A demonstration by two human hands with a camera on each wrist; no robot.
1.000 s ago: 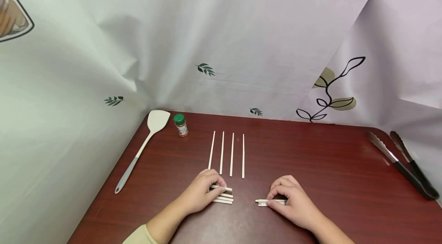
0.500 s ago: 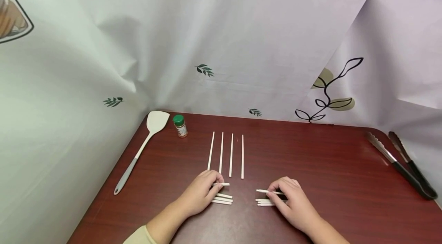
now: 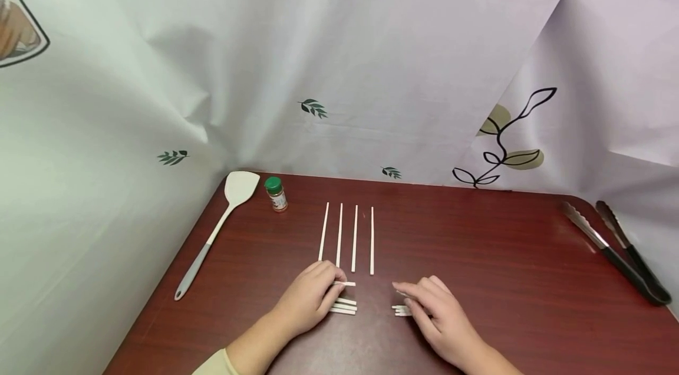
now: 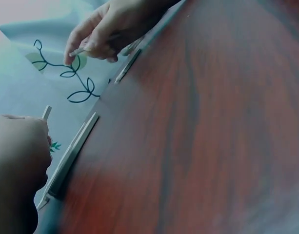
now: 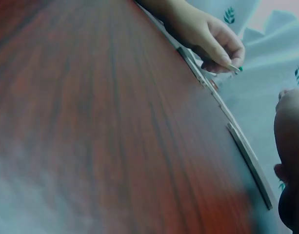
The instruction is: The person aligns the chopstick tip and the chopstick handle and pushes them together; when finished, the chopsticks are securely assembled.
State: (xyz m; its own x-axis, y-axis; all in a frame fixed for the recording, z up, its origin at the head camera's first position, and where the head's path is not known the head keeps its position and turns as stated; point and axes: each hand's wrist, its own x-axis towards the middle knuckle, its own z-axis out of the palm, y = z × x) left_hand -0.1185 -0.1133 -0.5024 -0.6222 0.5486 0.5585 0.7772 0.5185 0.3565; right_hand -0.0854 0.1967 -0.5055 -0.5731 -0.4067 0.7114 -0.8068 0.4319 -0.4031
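In the head view my left hand (image 3: 310, 298) pinches a white chopstick (image 3: 348, 284) lifted off the table, its tip pointing right. Several more chopsticks (image 3: 346, 306) lie side by side beneath that hand. Across a gap, my right hand (image 3: 442, 319) pinches another chopstick (image 3: 401, 293), mostly hidden behind the fingers, with the index finger stretched along it. A small bunch of chopsticks (image 3: 401, 311) lies under this hand. The left wrist view also shows a chopstick end (image 4: 77, 51) between the right hand's fingers. Beyond both hands, several chopsticks (image 3: 355, 239) lie spaced in a row, pointing away.
A white spatula (image 3: 218, 226) with a grey handle lies along the table's left side. Beside its head stands a green-capped seasoning jar (image 3: 276, 194). Metal tongs (image 3: 623, 260) with black handles rest at the right edge. A patterned cloth (image 3: 371, 68) hangs behind the table (image 3: 493, 239).
Both hands have each raised a chopstick from the bunches below. The right index finger has since stretched forward along its chopstick. The row at the back has not moved.
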